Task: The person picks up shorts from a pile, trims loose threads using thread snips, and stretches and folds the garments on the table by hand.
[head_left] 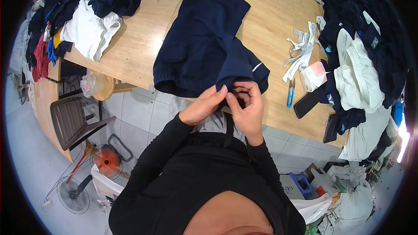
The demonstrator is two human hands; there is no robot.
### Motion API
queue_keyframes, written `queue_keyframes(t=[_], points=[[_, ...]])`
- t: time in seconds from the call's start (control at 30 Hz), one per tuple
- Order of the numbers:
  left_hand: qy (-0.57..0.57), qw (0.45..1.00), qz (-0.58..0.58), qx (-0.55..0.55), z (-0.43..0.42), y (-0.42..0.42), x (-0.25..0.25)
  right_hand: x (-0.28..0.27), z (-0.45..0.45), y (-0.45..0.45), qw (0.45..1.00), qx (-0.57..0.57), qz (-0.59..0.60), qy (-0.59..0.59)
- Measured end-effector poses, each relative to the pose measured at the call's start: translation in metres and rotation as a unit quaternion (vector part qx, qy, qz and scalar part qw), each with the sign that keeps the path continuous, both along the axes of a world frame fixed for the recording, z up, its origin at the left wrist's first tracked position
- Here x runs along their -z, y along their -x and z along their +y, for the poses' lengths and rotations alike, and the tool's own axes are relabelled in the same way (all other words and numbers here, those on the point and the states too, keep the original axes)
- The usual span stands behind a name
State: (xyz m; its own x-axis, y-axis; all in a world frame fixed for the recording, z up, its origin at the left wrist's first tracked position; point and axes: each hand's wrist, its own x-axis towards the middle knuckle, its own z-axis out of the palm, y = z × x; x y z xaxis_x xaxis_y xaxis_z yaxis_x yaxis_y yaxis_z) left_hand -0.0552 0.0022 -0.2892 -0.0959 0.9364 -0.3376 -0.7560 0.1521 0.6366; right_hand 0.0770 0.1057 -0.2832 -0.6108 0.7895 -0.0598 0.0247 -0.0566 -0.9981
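Navy shorts (191, 43) lie spread at the table's near edge, with a gathered band at the lower left and a small white mark on the right part. My left hand (203, 107) pinches the near edge of the cloth between thumb and fingers. Close beside it, my right hand (247, 109) has its thumb and curled fingers closed on the same edge. The fingertips hide the exact spot being gripped. Both hands are just off the table edge, in front of my body.
White garments (93, 28) and dark clothes lie at the back left. To the right are blue-handled snips (290, 93), a black phone (306, 103), white fabric strips (302, 48) and a clothes pile (359, 74). A brown chair (72, 119) and fans (73, 195) stand lower left.
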Motion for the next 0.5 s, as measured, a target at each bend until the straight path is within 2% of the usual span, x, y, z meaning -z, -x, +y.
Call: queue_keyframes(t=[0.13, 0.17, 0.27, 0.33, 0.37, 0.43, 0.5], points=[[0.013, 0.998, 0.058, -0.034, 0.002, -0.007, -0.001, 0.005, 0.006, -0.004, 0.977, 0.026, 0.052, 0.203], [0.041, 0.996, 0.04, -0.065, 0.001, -0.004, 0.004, 0.005, 0.014, -0.009, 0.963, 0.037, 0.07, 0.259], [0.084, 0.967, 0.216, -0.104, -0.008, 0.025, 0.007, -0.011, 0.04, -0.03, 0.878, 0.074, 0.21, 0.423], [0.122, 0.965, 0.174, -0.155, -0.017, 0.046, 0.013, -0.027, 0.056, -0.044, 0.873, 0.168, 0.172, 0.425], [0.113, 0.98, 0.077, -0.142, -0.024, 0.059, 0.018, -0.031, 0.064, -0.051, 0.866, 0.214, 0.153, 0.425], [0.075, 0.978, -0.109, -0.159, -0.028, 0.068, -0.002, -0.015, 0.08, -0.072, 0.866, 0.155, 0.212, 0.427], [0.069, 0.957, -0.211, -0.185, -0.032, 0.069, -0.012, -0.014, 0.082, -0.073, 0.862, 0.121, 0.236, 0.433]])
